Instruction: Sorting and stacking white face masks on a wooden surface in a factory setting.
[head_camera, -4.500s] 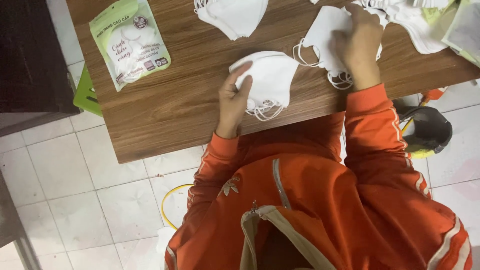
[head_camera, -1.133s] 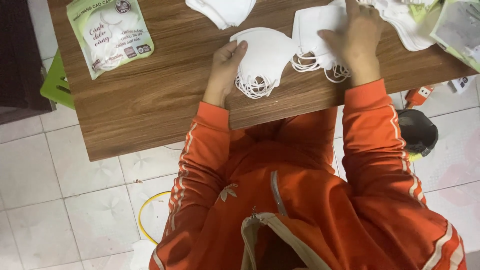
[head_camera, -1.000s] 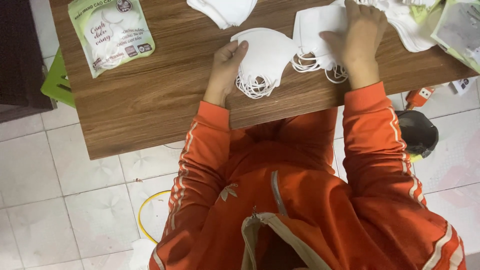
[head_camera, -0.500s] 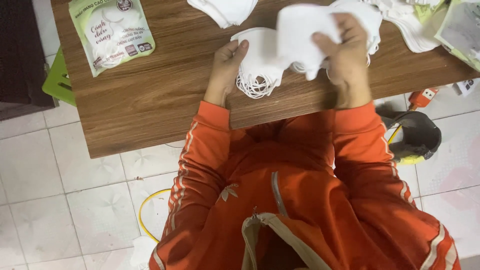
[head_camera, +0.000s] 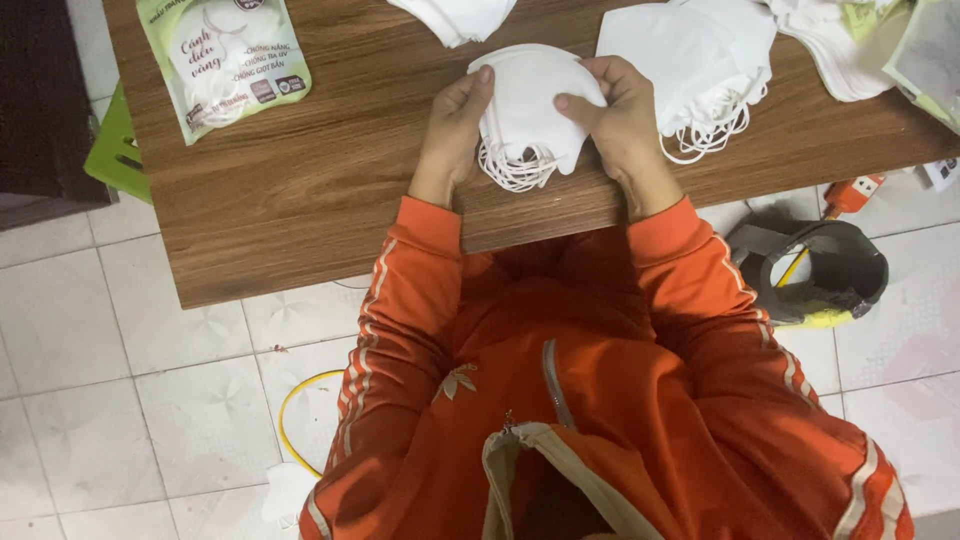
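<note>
Far left on the wooden table (head_camera: 300, 200) you have a green-and-white printed pouch (head_camera: 222, 55) lying flat, well apart from your hands. Your left hand (head_camera: 452, 135) curls its fingers over the left edge of the stack of white face masks (head_camera: 530, 110), thumb toward you, pinching it from that side. The stack sits near the table's near edge, in the middle, with its ear loops (head_camera: 515, 172) hanging in a tangle at the bottom. Your right hand (head_camera: 625, 125) clamps the opposite edge the same way, so the stack is squeezed between both hands.

Expect these masks to be very light, soft and springy; they look folded flat and will likely slide over each other if your grip loosens. Holding them by the firm folded edges, as you do now, looks safer than by the loops, which stretch and snag.

Just to the right lies another pile of masks (head_camera: 690, 60), and far right more white masks (head_camera: 830, 45).
</note>
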